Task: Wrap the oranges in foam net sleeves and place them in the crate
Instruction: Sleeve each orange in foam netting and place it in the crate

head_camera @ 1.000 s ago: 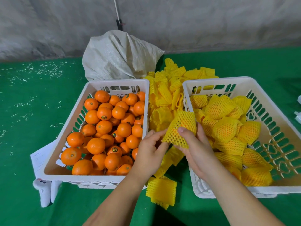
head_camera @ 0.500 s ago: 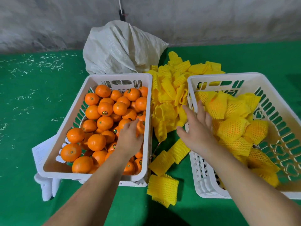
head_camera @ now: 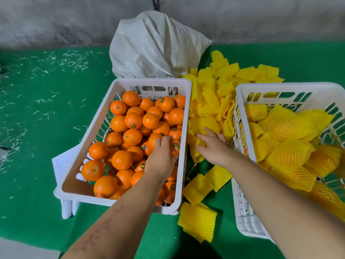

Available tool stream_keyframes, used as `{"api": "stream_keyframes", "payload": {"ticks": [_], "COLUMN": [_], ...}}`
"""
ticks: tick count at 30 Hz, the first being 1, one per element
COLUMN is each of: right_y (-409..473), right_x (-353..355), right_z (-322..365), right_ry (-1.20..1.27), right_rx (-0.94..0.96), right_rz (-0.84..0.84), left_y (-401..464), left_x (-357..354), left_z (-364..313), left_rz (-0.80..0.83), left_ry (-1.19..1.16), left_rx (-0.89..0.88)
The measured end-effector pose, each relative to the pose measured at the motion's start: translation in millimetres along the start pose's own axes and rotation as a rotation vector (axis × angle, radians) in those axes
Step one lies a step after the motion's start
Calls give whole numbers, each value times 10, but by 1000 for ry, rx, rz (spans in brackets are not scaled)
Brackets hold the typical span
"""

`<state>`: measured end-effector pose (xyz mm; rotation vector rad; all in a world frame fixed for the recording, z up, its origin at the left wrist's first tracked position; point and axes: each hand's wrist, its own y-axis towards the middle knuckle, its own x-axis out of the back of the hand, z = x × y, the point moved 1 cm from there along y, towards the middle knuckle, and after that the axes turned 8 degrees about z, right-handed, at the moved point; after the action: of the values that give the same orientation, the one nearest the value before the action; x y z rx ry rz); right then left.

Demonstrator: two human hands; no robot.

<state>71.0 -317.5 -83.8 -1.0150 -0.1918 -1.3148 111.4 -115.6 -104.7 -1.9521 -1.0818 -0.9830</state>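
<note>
The left hand (head_camera: 162,156) reached into the white plastic crate of bare oranges (head_camera: 119,90), which sat on the green table cover (head_camera: 41,128). Its fingers were curled down around one round orange with a small sticker (head_camera: 174,147), near the right wall of that crate. The other bare orange fruits (head_camera: 132,120) were piled all around it, and many had little round stickers too. The right hand (head_camera: 214,146) lay on the heap of loose yellow foam net sleeves (head_camera: 211,101) between the two crates. Its fingers were spread out and mostly straight, touching the top of the sleeves. I could not tell if it had pinched one yet. More flat yellow sleeves lay closer to the person on the green cover, and one folded yellow sleeve (head_camera: 197,221) was the nearest. On the right stood a second white plastic crate with slotted walls (head_camera: 242,212). It held oranges wrapped in yellow foam net (head_camera: 289,154), piled up against each other. Behind the crates stood a lumpy white woven sack (head_camera: 155,45), just in front of the grey wall (head_camera: 56,19). A white sheet of paper (head_camera: 61,165) stuck out from under the left crate. Tiny white scraps (head_camera: 46,71) were scattered on the green cover to the left.
</note>
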Motion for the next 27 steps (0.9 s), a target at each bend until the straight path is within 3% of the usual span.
{"api": "stream_keyframes", "payload": {"ticks": [6, 10, 17, 23, 27], "right_y": [7, 33, -42, 77, 248], "right_x": [-32, -57, -44, -37, -72], "right_z": [-43, -51, -6, 159, 159], "right_ry": [-18, 18, 115, 396, 364], "right_rx": [-46, -83, 38, -55, -83], "right_rz": [-39, 34, -151, -35, -34], "left_y": [-119, -285, -619, -793, -812], "left_x": [137, 264, 293, 169, 216], "left_z": [-65, -227, -423, -438, -425], "left_rz": [-173, -255, -55, -109, -63], "left_ry": [-329, -612, -1328, -1276, -1293], "left_rx": [-43, -79, -102, -107, -90]}}
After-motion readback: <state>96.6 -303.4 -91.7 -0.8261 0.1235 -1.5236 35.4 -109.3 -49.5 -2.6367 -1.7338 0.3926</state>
